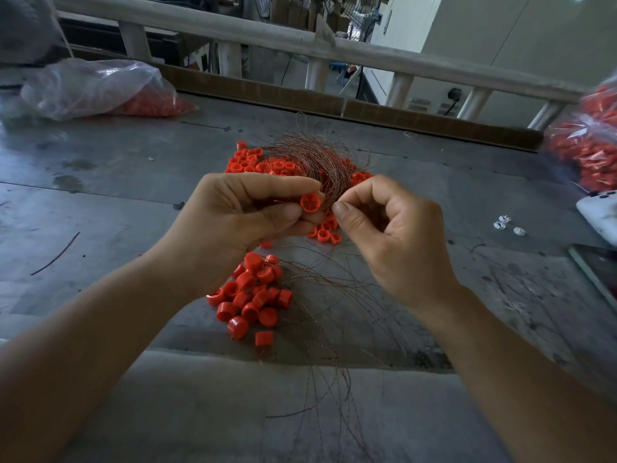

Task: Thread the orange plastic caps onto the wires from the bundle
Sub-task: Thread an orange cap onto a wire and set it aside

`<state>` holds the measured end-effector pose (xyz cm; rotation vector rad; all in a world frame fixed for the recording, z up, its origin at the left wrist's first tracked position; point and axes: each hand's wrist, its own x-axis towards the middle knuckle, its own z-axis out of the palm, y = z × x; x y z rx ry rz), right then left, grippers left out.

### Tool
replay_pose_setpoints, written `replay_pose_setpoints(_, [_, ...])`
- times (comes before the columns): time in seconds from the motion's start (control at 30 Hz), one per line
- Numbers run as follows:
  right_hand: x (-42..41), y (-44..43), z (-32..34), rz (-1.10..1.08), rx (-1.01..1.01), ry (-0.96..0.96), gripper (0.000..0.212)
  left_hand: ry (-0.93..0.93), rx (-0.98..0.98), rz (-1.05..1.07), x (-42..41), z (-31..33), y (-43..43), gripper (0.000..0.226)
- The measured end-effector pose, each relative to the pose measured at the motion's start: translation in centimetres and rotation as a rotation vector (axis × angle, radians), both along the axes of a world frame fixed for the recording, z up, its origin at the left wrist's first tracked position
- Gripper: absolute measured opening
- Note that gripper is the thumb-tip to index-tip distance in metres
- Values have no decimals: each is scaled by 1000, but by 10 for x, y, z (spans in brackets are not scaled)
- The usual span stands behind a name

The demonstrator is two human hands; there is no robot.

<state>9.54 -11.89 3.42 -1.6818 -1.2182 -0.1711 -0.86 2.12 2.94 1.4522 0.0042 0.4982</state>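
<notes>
Head view, single frame. I log both hands raised above the grey surface (117, 182), close together, fingertips almost meeting.

Left hand (240, 212): fingers curled, thumb and fingertips pinching one orange cap (310, 202). Its open end faces the camera.

Right hand (394, 228): thumb and forefinger pinched together at the near edge of the wire bundle (314, 162), just beside the held cap, other fingers curled in. The single strand between them is too fine for me to make out.

The wire bundle is a reddish-brown arc of thin strands, rising behind the hands over a scatter of loose caps (253, 163) lying open side up on the surface.

Nearer to me, under the left wrist, sits a heap of capped wires (253, 295); their thin tails (334, 329) fan out towards the near edge.

Far left: clear plastic bag (96, 88) with orange parts inside. Far right: second bag (587, 142), same contents. A few small white pieces (504, 225) lie to the right of the hands.
</notes>
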Motion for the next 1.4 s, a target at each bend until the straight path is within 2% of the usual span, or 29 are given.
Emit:
replay_pose_setpoints(0.23, [0, 1, 0, 19, -3, 22, 11, -8, -42, -3, 0, 1, -2, 30])
replay_pose_setpoints(0.47, [1, 1, 1, 104, -47, 149, 17, -9, -119, -123, 0, 1, 2, 27])
replay_pose_setpoints(0.57, [-1, 1, 1, 133, -71, 175, 15, -22, -120, -167, 0, -1, 2, 24])
replay_pose_setpoints(0.73, [-5, 3, -2, 153, -105, 208, 24, 0, -175, -211, 2, -3, 2, 21])
replay_pose_setpoints(0.87, [-2, 3, -1, 162, -107, 215, 17, 7, -202, -210, 1, -4, 3, 21])
replay_pose_setpoints(0.97, [12, 0, 3, 67, -170, 191, 7, 20, -201, -192, 2, -4, 3, 21])
replay_pose_setpoints(1.17, [62, -12, 1, -366, -240, 29, 14, 36, -205, -151, 1, -4, 2, 22])
replay_pose_setpoints(1.3, [76, -13, -12, -441, -482, -4, 8, 30, -207, -155, 0, -3, 2, 22])
replay_pose_setpoints(1.4, [82, -13, -17, -471, -571, -30, 6, 26, -200, -160, 0, -3, 2, 21])
